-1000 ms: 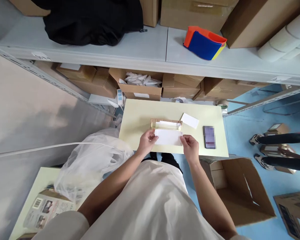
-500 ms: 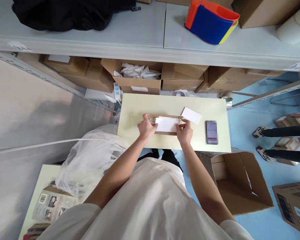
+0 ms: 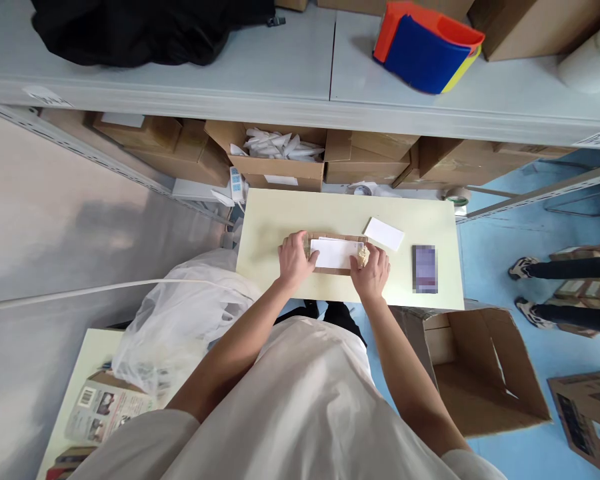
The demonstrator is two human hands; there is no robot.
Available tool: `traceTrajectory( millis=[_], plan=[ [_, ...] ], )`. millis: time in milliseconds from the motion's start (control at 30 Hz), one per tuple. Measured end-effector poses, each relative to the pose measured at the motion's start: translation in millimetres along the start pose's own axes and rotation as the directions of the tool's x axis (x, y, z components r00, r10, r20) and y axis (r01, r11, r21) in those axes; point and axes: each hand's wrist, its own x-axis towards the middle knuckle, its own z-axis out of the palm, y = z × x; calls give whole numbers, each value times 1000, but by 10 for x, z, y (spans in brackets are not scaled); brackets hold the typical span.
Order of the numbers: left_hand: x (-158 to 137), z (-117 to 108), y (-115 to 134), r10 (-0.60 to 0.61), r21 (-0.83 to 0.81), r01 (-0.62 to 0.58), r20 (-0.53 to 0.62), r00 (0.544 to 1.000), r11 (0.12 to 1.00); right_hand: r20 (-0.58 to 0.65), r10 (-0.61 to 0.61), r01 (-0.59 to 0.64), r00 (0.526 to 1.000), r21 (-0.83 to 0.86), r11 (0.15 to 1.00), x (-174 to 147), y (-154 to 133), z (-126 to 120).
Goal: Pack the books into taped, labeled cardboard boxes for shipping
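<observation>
Fingers (image 3: 300,245) of both hands pressed flat on white card (image 3: 336,253), one per end.

Single head-worn camera looking steeply down and forward from above the wearer's torso, facing a small cream table (image 3: 275,220) and grey shelving (image 3: 330,100) beyond, framing both hands at arm's length, taking in blue floor (image 3: 500,320) at right, no second view sharing coverage
</observation>
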Motion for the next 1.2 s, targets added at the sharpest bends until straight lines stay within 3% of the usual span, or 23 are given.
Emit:
traceTrajectory(
  millis=[67,167,233,400,600,767,900,967,1033,1200],
  plan=[
    [-43,-13,14,238,35,-240,68,969,970,64,-134,135,989,-19,991,-24,-54,-30],
    [-80,-3,-14,484,64,-512,243,840,857,247,-317,349,916,-98,932,-39,-108,-45],
    [-77,9,-80,486,108,-538,309,817,836,306,-299,368,904,-196,909,-29,-86,-50],
    [-71,-40,-224,395,221,-473,319,861,853,261,-198,280,945,-332,901,-17,43,-108],
    [-232,-128,-249,452,224,-535,331,828,815,312,-291,388,904,-319,865,-226,45,-146],
    [-281,-126,-426,355,245,-432,305,884,868,259,-147,230,954,-324,918,-317,207,-185],
    [-164,-22,-446,78,93,-100,215,973,991,301,70,-51,951,-72,996,-116,266,-179],
    [-82,34,-408,-49,-54,61,201,978,997,369,143,-188,918,90,978,16,241,-150],
    [-19,67,-366,-98,-166,134,209,973,977,417,182,-277,891,181,944,105,200,-128],
    [-6,72,-234,-97,-263,137,159,982,955,432,244,-406,868,337,850,22,194,-236]
  ],
)
